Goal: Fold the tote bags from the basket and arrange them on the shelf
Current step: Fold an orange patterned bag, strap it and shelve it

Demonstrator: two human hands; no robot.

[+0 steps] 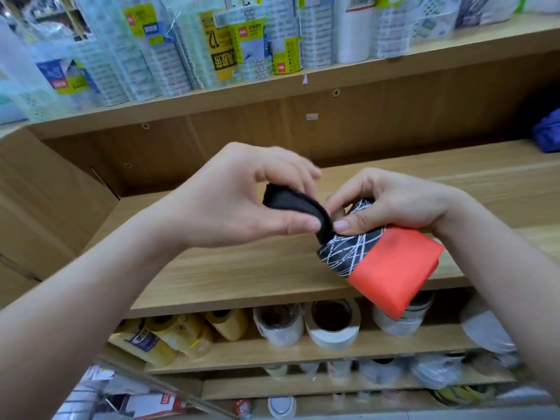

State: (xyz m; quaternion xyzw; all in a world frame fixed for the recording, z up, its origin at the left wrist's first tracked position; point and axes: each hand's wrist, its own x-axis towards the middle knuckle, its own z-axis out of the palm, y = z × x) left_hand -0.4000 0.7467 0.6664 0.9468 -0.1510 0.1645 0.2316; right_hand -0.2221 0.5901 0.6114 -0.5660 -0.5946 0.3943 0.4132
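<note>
Both hands hold a folded tote bag (381, 262) in the air over the bare wooden shelf (242, 268) — coral at one end, black with white lines at the other. The right hand (385, 201) has its fingers curled around the patterned end. The left hand (242, 201) pinches a black flap (291, 204) between thumb and fingers.
</note>
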